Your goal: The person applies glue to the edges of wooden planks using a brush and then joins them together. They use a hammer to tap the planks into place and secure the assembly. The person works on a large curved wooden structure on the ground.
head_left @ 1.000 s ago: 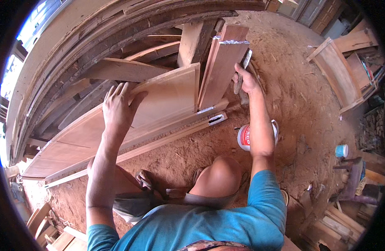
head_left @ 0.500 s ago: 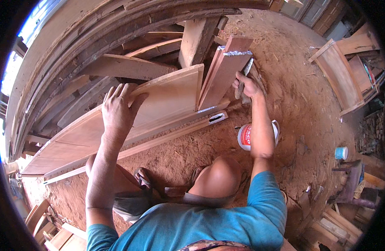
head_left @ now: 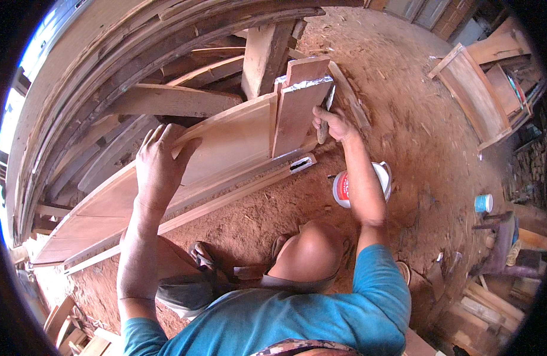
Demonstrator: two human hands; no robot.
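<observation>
My left hand (head_left: 160,157) grips the top edge of a long, curved wooden panel (head_left: 226,133), fingers over the edge and thumb along the near face. In my right hand (head_left: 335,124) is a putty knife, its wooden handle (head_left: 322,133) pointing down and its blade (head_left: 330,97) smeared whitish. That blade is up against the right edge of a reddish board (head_left: 300,115) standing at the panel's right end. White paste (head_left: 312,83) lines the step near the board's top. A slotted wooden rail (head_left: 238,193) lies along the panel's foot, with white around its slot.
A white bucket with a red label (head_left: 343,188) stands under my right forearm. Stacked timber (head_left: 107,77) and a thick post (head_left: 264,62) rise behind the panel. To the right are a small blue-white can (head_left: 483,203), a wooden frame (head_left: 475,95) and scrap on reddish dirt.
The reddish board has tilted left toward the panel. My right hand and the putty knife have shifted left along with its edge. My left hand keeps its hold; the view has turned slightly.
</observation>
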